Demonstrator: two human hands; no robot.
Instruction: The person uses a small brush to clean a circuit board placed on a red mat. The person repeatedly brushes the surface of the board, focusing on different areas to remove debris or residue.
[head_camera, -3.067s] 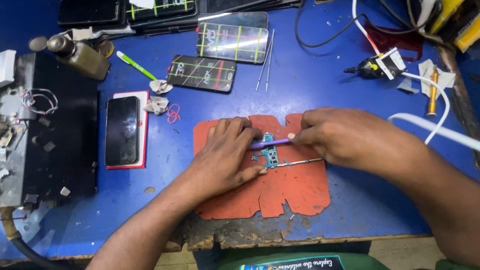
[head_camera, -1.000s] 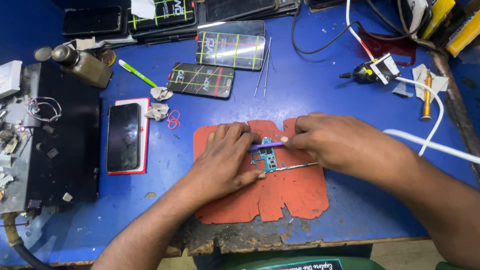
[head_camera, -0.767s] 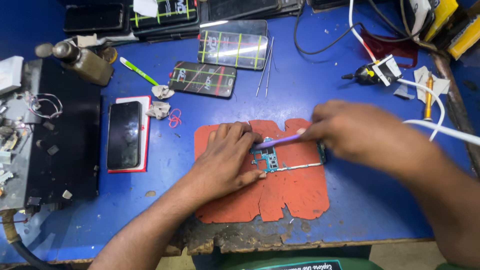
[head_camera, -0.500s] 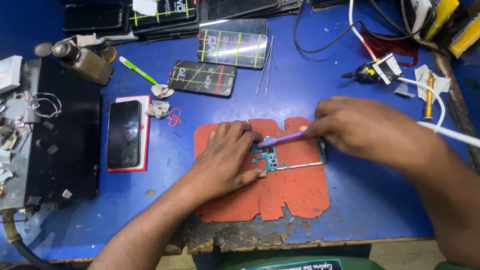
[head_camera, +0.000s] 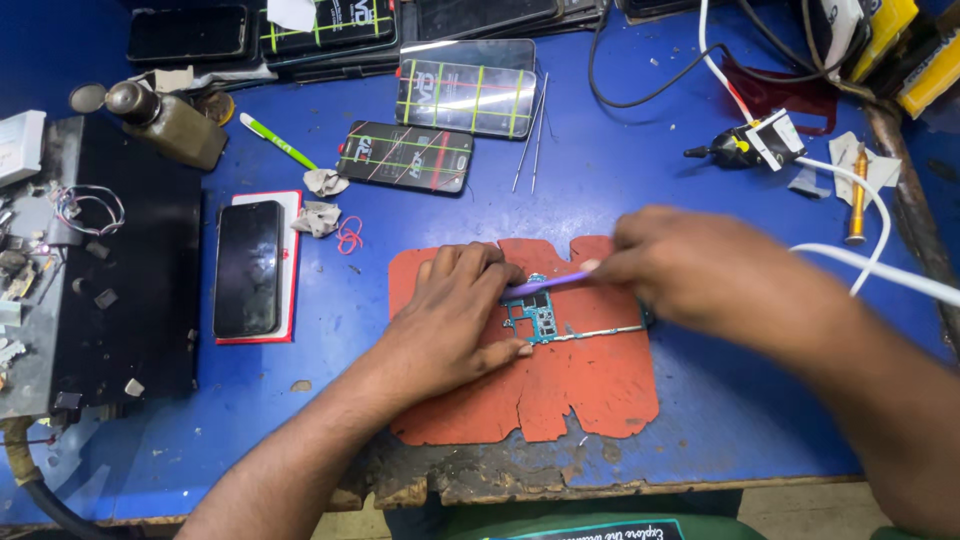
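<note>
A small teal circuit board (head_camera: 541, 317) with a thin metal strip running right lies on a worn orange mat (head_camera: 590, 380) on the blue table. My left hand (head_camera: 455, 315) rests flat on the mat, its fingers pressing the board's left edge. My right hand (head_camera: 700, 270), blurred from motion, grips a purple brush-like tool (head_camera: 545, 285) whose tip lies over the board's top edge, next to my left fingertips.
A black phone (head_camera: 248, 267) lies on a red-edged case at the left, beside a black metal unit (head_camera: 110, 270). Several phones and screens (head_camera: 465, 97) line the back, with tweezers (head_camera: 533, 135), a brass bottle (head_camera: 165, 120), a green pen (head_camera: 278, 142) and white cables (head_camera: 860, 250).
My right hand has slid right and back along the mat with the purple tool, uncovering more of the board and its strip. My left hand has stayed put.
</note>
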